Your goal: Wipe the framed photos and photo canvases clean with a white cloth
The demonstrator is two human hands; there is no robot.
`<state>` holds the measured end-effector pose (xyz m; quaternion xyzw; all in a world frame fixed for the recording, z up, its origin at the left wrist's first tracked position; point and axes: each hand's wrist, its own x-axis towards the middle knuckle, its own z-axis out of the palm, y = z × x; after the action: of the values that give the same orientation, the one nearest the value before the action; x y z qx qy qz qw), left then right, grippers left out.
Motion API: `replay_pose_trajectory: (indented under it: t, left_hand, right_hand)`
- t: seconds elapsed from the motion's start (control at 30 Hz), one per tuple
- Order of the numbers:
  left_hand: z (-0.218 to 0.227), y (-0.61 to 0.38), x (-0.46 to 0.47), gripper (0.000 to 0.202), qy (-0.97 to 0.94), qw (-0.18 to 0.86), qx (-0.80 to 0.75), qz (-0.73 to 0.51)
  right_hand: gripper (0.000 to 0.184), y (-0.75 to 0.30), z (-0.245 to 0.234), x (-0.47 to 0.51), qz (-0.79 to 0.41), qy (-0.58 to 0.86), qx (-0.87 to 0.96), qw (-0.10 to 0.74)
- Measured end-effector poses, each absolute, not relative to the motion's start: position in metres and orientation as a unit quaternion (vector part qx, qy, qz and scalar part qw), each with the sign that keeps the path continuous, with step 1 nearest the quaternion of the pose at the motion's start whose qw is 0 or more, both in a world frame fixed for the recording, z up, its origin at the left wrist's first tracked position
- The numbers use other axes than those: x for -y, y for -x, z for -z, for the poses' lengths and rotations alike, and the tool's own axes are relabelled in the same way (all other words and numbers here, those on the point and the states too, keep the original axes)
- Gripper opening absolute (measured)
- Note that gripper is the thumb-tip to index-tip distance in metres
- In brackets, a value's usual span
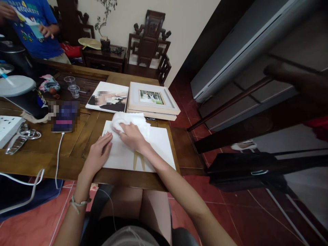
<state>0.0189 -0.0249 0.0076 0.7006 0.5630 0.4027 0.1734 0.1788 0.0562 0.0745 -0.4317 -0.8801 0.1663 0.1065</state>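
Note:
A flat white panel [159, 143] lies at the near edge of the wooden table, with a tan V-shaped piece [139, 160] on its near part. My right hand [132, 136] grips a bunched white cloth [139, 120] and presses it on the panel's far left part. Flat and with fingers stretched out, my left hand [99, 152] rests on the panel's left edge. Beyond the cloth are a photo panel [109, 97] and a stack of pale picture frames [153, 98]; the upper frame holds a small outdoor photo.
To the left, a phone [65, 116] is plugged into a white cable [59, 153]. A clear hair claw [23, 136], a large lidded cup [23, 95] and small plastic cups [73, 88] stand around it. Another person [38, 30] is at the far left. A carved chair [151, 44] stands behind.

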Motion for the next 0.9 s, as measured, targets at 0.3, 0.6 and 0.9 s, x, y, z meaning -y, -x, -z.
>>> replay_pose_trajectory:
  t: [0.3,0.6,0.9]
  left_hand:
    - [-0.005,-0.017,0.024,0.036,-0.707,0.153,-0.561,-0.403]
    - [-0.007,-0.02,0.026,0.041,-0.709,0.173,-0.567,-0.382]
    - [-0.008,-0.019,0.024,0.043,-0.72,0.177,-0.565,-0.362]
  right_hand:
    - [0.036,-0.214,-0.07,-0.064,-0.181,0.458,0.859,0.142]
    - [0.02,-0.316,-0.037,0.009,-0.124,0.441,0.865,0.206]
    - [0.024,-0.328,-0.046,0.039,-0.136,0.384,0.903,0.137]
